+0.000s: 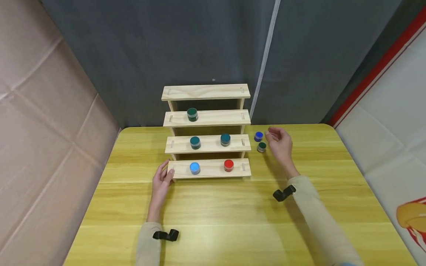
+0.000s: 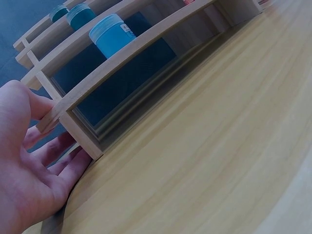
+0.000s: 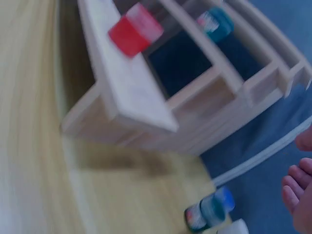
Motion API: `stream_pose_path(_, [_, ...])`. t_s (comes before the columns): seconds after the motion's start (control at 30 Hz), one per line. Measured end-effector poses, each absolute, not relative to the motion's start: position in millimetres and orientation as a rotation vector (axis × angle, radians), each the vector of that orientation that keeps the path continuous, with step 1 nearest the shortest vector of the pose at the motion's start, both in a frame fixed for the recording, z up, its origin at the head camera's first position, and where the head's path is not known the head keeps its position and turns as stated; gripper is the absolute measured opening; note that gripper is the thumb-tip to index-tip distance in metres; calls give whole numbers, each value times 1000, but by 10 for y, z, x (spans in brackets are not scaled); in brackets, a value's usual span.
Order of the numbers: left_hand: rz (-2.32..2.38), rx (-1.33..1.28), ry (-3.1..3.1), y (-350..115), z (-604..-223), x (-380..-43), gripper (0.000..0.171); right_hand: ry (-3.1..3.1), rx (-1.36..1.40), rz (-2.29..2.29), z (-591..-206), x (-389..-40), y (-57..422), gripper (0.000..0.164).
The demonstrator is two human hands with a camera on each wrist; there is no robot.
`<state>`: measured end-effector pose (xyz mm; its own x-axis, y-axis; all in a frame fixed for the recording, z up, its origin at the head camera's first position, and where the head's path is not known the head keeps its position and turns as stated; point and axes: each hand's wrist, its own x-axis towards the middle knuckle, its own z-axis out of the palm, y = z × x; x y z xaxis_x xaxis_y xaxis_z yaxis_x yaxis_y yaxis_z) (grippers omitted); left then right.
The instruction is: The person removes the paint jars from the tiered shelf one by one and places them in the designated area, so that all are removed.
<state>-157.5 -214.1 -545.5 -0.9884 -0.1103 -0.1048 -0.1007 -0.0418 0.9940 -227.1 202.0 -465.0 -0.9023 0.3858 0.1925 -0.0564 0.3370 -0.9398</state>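
Step in hand (my reading): picking up jars beside the wooden stand (image 1: 211, 169). Left hand (image 1: 161, 181) grips the left end of its lowest shelf; right hand (image 1: 281, 146) — loosely curled, nothing seen in it — is just beside the blue-lidded jar (image 1: 258, 136) and green-lidded jar (image 1: 261, 147), on the table (image 1: 213, 214) right of the stand. Next move calls for a light pinch — one jar, neighbour undisturbed.

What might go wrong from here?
The blue-lidded jar and green-lidded jar stand close together beside the right hand, so reaching for one may knock the other.

The left hand grips the wooden rack by its lowest step; a tug could topple the red jar.
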Motion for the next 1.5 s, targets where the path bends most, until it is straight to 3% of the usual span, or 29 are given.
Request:
stream_pose_path(0.63, [-2230, 231, -2171, -2155, -5489, -1588, 51, -2053, -72, 1783, -4013, -2209, 1543, 35])
stream_pose_path(1.13, [-2244, 240, -2179, -2144, -5460, -1583, 50, -2101, 145, 1895, -3806, -2372, 940, 44])
stream_pose_path(1.5, [-2243, 255, -2181, -2153, -5462, -1585, 50, -2197, 78, 2036, -3743, -2600, 538, 48])
